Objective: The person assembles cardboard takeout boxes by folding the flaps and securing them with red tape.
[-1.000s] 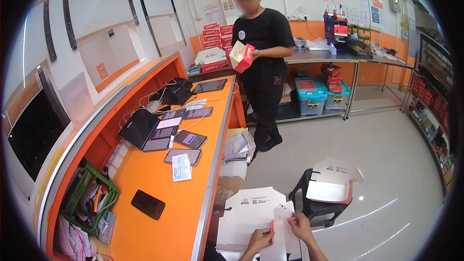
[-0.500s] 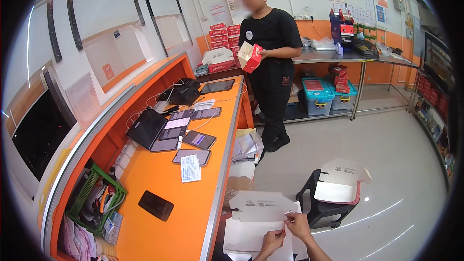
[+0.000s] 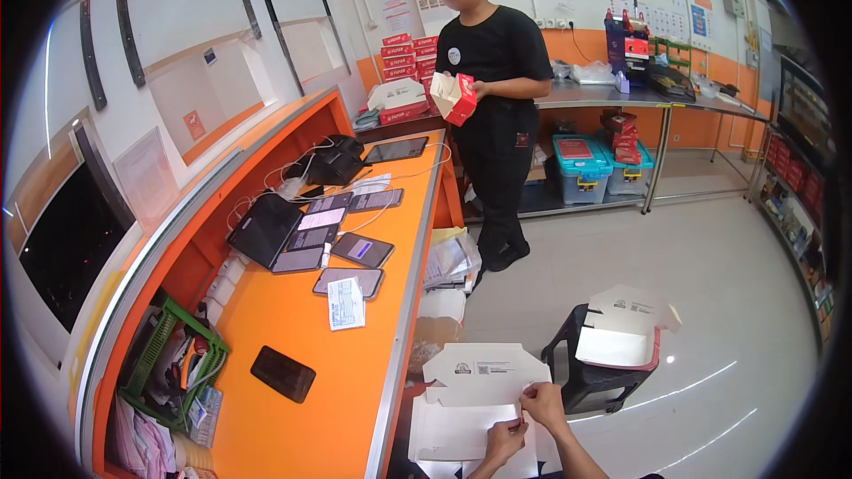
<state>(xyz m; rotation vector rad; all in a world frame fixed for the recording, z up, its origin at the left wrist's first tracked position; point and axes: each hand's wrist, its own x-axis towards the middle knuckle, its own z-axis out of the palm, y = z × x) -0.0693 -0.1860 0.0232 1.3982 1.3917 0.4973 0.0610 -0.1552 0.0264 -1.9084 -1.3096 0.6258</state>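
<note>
In front of me is a partly folded cardboard box, white inside, its large lid panel (image 3: 475, 377) standing up behind the tray part. My left hand (image 3: 506, 439) is closed, pinching the box's right-hand side near the corner. Just above and to the right, my right hand (image 3: 543, 404) pinches a flap of the same corner between thumb and fingers. The two hands are close together. The lower part of the box runs out of view at the bottom edge.
An orange counter (image 3: 293, 328) with phones, a laptop (image 3: 266, 229) and a receipt (image 3: 346, 303) runs along my left. To the right, a black stool (image 3: 577, 381) bears another open box (image 3: 617, 346). Ahead, a co-worker (image 3: 493, 53) holds a red-and-white box (image 3: 454, 99).
The view has shifted slightly. Both hands stay on the same box corner, and the lid panel stands a little higher in view. The co-worker's box has turned slightly.
</note>
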